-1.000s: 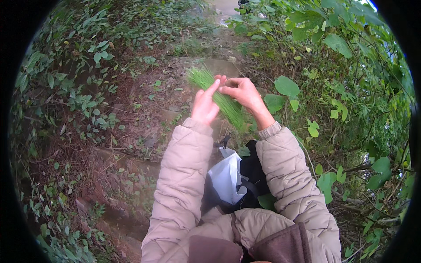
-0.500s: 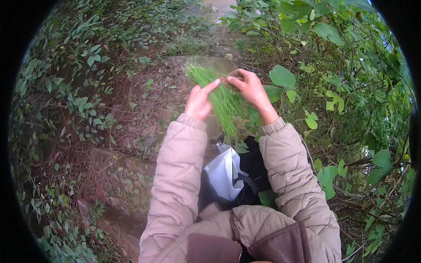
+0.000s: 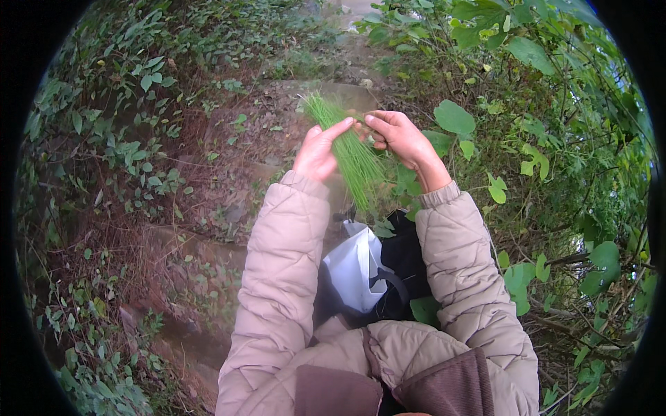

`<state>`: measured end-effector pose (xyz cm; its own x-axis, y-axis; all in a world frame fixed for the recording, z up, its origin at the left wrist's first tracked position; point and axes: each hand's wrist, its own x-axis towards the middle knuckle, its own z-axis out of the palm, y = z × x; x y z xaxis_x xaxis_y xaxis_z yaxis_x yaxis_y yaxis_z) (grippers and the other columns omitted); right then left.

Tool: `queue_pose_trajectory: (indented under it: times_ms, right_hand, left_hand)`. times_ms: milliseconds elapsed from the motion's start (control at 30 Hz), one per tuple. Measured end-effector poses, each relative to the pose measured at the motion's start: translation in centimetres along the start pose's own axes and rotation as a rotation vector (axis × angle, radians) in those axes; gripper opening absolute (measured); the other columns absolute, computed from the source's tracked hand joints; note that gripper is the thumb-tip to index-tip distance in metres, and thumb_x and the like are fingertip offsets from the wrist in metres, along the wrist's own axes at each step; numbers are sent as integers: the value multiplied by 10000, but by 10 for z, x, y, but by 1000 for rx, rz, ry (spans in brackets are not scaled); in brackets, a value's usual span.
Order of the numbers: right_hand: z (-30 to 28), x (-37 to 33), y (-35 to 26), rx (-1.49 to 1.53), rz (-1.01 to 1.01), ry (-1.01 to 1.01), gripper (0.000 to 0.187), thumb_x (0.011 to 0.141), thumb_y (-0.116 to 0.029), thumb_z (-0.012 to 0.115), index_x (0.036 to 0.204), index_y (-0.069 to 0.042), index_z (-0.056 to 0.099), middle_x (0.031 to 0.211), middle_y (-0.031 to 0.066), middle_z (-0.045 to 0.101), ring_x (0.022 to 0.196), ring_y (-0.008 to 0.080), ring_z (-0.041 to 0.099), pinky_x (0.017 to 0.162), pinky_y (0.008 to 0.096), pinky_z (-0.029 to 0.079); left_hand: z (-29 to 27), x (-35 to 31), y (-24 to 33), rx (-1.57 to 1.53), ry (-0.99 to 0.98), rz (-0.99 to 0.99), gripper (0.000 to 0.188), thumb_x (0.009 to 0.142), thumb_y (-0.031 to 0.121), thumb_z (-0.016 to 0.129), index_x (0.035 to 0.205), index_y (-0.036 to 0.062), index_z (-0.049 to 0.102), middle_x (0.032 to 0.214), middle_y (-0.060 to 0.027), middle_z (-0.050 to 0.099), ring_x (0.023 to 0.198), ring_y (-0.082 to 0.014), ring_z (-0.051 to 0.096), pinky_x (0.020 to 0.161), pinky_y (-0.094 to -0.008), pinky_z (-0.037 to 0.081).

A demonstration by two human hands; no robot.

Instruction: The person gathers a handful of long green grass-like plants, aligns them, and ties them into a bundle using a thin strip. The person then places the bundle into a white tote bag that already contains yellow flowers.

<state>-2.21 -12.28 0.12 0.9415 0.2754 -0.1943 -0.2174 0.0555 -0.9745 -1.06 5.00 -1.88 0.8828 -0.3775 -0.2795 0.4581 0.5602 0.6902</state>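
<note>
A bunch of thin green grass-like stalks (image 3: pixel 350 156) is held up in front of me, its ends fanning toward the upper left and down toward my chest. My left hand (image 3: pixel 318 151) grips the bunch from the left, fingers stretched along it. My right hand (image 3: pixel 397 135) pinches the stalks from the right near their upper part. Both arms wear beige quilted sleeves.
A white plastic bag (image 3: pixel 355 267) and a black bag (image 3: pixel 406 260) hang between my arms. A bare dirt path (image 3: pixel 229 173) runs ahead. Leafy shrubs (image 3: pixel 541 111) crowd the right side and low green plants (image 3: pixel 104 139) cover the bank on the left.
Both hands with the green bunch have shifted slightly left and up in the view; my right hand's fingers moved along the stalks. The bunch stays in both hands.
</note>
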Motion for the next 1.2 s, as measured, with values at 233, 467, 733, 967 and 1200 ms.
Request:
queue_pose_trajectory:
  times_ms: [233, 467, 733, 967, 1200]
  right_hand:
    - [1, -3, -3, 19, 21, -24, 326, 963, -265, 495, 1125, -8, 613, 821, 3, 600, 612, 33, 413, 545, 187, 365]
    - [-16, 4, 4, 145, 87, -83, 211, 916, -147, 580, 1014, 37, 605, 818, 5, 594, 645, 49, 472, 575, 204, 410]
    - [-44, 7, 4, 574, -11, -29, 202, 921, -128, 571, 1039, 35, 555, 844, 40, 584, 673, 91, 550, 617, 231, 492]
    - [-80, 15, 15, 936, -100, 28, 264, 966, -110, 469, 1144, 85, 481, 835, 45, 510, 669, 88, 431, 584, 217, 413]
    - [-66, 21, 16, 739, -29, 111, 225, 939, -54, 463, 1098, 101, 504, 831, 61, 512, 674, 124, 445, 585, 244, 409]
  left_hand:
    - [0, -1, 1, 54, 12, -12, 235, 849, 74, 641, 1064, 3, 581, 935, -86, 646, 817, -205, 647, 720, -350, 549]
    - [-9, -1, 10, 120, 0, -31, 224, 868, 83, 626, 1071, -2, 586, 900, -72, 638, 826, -193, 643, 723, -327, 551]
    - [-28, 0, 30, -188, 50, -78, 242, 869, 26, 591, 1108, -3, 567, 947, -80, 614, 890, -191, 623, 952, -454, 479]
    - [-49, -2, 44, -392, 78, -27, 172, 864, 2, 562, 1036, -2, 559, 936, -74, 583, 792, -166, 596, 1001, -448, 436]
    - [-31, -4, 29, -42, 105, 25, 177, 808, 69, 707, 923, 32, 579, 807, -42, 586, 659, -118, 562, 793, -328, 525]
